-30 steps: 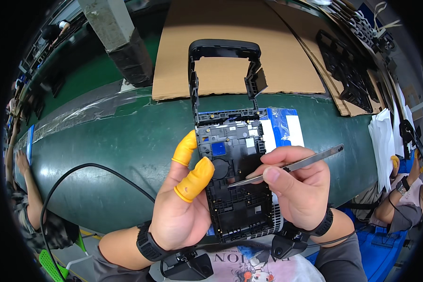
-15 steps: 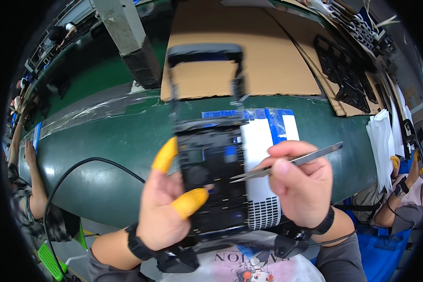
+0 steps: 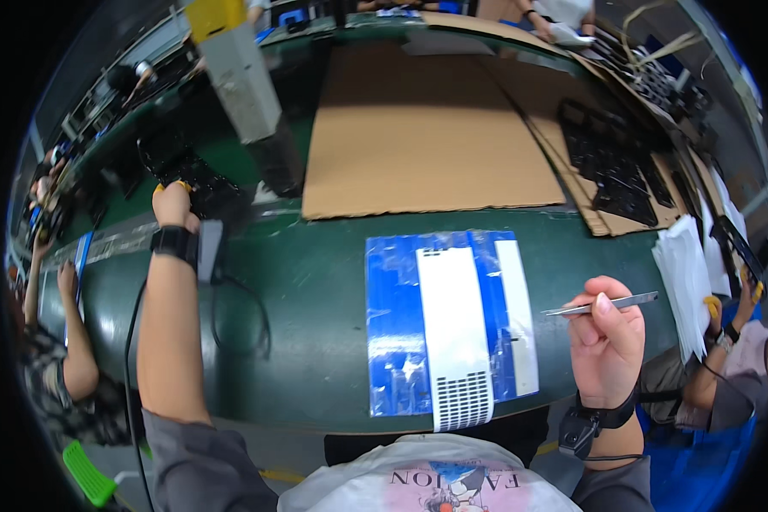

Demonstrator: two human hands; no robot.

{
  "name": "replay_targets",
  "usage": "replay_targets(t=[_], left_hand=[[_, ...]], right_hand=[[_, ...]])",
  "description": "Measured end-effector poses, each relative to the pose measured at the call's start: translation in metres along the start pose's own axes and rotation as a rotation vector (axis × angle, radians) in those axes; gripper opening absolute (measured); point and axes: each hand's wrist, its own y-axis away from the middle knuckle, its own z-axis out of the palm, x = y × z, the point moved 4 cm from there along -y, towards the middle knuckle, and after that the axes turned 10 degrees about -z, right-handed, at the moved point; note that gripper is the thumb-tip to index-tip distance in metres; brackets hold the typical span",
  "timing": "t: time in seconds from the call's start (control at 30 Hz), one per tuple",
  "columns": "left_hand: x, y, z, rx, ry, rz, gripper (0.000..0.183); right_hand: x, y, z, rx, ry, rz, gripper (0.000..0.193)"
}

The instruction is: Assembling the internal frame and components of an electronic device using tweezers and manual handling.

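Stretched out to the far left, my left hand (image 3: 172, 205) has its yellow-covered fingers bent at the near edge of a black plastic frame (image 3: 200, 177). The frame lies low over the green table beyond the pillar's left side; the fingertips are partly hidden behind the hand. At the right, my right hand (image 3: 608, 334) pinches metal tweezers (image 3: 636, 300), their tips pointing left. Left of the tweezers lies a blue sheet (image 3: 394, 316) taped to the table. On it rests a white strip (image 3: 455, 316) with rows of small black pieces at its near end.
A large cardboard sheet (image 3: 427, 145) covers the table's back middle. More black frames (image 3: 614, 162) lie on cardboard at the back right, near white paper sheets (image 3: 684, 273). A pillar (image 3: 246, 94) rises at the back left. A black cable (image 3: 130, 350) hangs at left. Co-workers sit on both sides.
My left hand has carried the black frame from in front of me to the far left. My right hand, still pinching the tweezers, has moved right. The blue sheet now shows fully.
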Motion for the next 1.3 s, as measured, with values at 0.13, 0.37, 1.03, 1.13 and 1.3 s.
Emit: replay_targets(t=[0.13,0.37,1.03,1.13,1.3], left_hand=[[0.002,-0.099,0.008,0.22,-0.523,0.09,0.033],[0.064,0.066,0.042,-0.13,0.006,0.757,0.027],[-0.014,0.542,0.347,-1.703,-1.04,0.944,0.025],[-0.027,0.546,0.327,-1.696,-0.865,1.118,0.019],[-0.014,0.535,0.311,-1.506,-0.758,1.426,0.007]], right_hand=[[-0.01,0.003,-0.032,0.119,0.05,-0.027,0.016],[-0.042,0.045,-0.135,0.413,0.068,-0.162,0.015],[-0.104,0.147,-0.182,0.555,-0.12,-0.407,0.014],[-0.106,0.145,-0.19,0.543,-0.124,-0.407,0.014],[-0.103,0.131,-0.178,0.434,-0.134,-0.402,0.015]])
